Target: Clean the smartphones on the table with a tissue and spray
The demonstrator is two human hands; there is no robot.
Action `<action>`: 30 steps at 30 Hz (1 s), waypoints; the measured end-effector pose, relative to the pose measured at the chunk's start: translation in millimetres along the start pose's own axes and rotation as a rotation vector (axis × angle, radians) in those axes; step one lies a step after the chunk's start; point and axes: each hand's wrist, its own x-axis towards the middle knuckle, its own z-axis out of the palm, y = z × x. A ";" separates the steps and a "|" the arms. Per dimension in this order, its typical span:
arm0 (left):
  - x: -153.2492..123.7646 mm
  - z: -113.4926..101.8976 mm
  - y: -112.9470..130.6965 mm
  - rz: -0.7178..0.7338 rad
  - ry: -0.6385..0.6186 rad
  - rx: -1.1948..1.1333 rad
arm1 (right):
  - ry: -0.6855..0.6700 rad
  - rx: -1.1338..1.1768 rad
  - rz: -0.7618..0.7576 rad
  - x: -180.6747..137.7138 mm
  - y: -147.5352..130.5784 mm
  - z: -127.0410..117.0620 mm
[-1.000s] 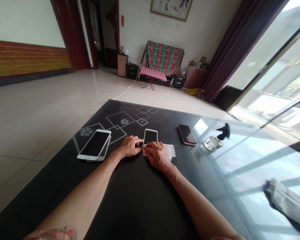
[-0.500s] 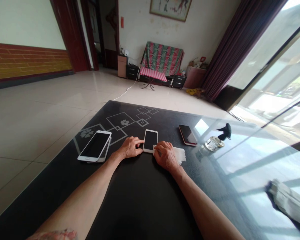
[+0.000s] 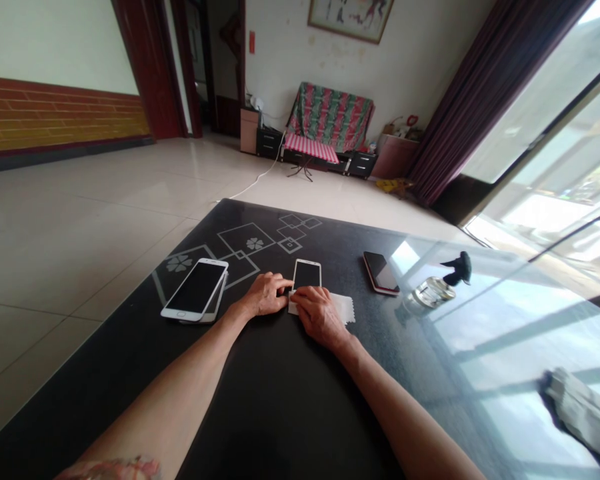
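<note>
A white-framed smartphone with a dark screen lies flat on the black table, between my hands. Along its left edge, the thumb and forefinger of my left hand hold it in place. My right hand presses a white cloth with zigzag edges over the lower end of the phone, its fingers bent together on the fabric. That end of the phone is hidden under the cloth and fingers.
Left of my forearm, a larger white phone rests on another one. To the right lie a dark phone and a clear spray bottle with a black nozzle. A grey cloth-like item sits at the right on the glossy tabletop.
My right hand has slid left with the cloth, from the phone's lower right corner across its bottom end. My left hand stays at the phone's left edge. The view has shifted slightly.
</note>
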 end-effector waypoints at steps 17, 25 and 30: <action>0.5 -1.6 -0.3 -0.004 -0.013 0.004 | 0.087 -0.044 0.089 -10.3 16.7 -6.2; 2.2 4.9 -4.2 -0.002 0.007 0.024 | 0.019 -0.002 -0.004 0.2 2.3 1.3; 1.8 4.0 -4.1 0.002 0.003 0.027 | -0.012 0.001 -0.031 0.3 3.2 0.4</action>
